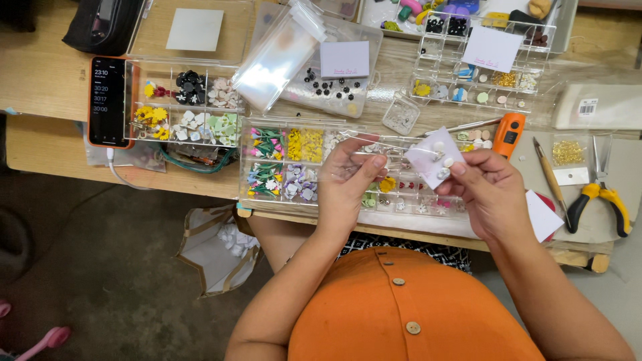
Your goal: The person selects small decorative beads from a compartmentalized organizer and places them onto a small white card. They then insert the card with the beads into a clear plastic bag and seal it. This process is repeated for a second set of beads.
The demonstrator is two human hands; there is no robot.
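Head view, workbench from above:

— What do the hands hold?

— Right hand (pixel 491 190) pinches a small pale lilac card (pixel 431 155) between thumb and fingertips, fingers closed on its lower edge. Small round white studs (pixel 441 160) sit on the card's face, so it is held tilted up toward the camera, apparently to keep them in sight. Left hand (pixel 344 180) is closed on a clear plastic sleeve (pixel 381 155), thumb pressing it against the fingers, its open end turned toward the card and just beside it.

— And where is that, relative to the bench?

— Both hover above a clear compartment box (pixel 287 164) of tiny coloured flower pieces at the table's (pixel 47 140) near edge, close to the person's orange shirt.

— What lies around?

— A phone (pixel 108 101) with a dark screen rests at the left beside a second sorting tray (pixel 184 107). More clear sleeves (pixel 277 57) lie stacked farther back. On the right sit an orange tool (pixel 509 132), a bag of gold findings (pixel 568 152) and yellow-handled pliers (pixel 598 194), all within reach of the right hand.
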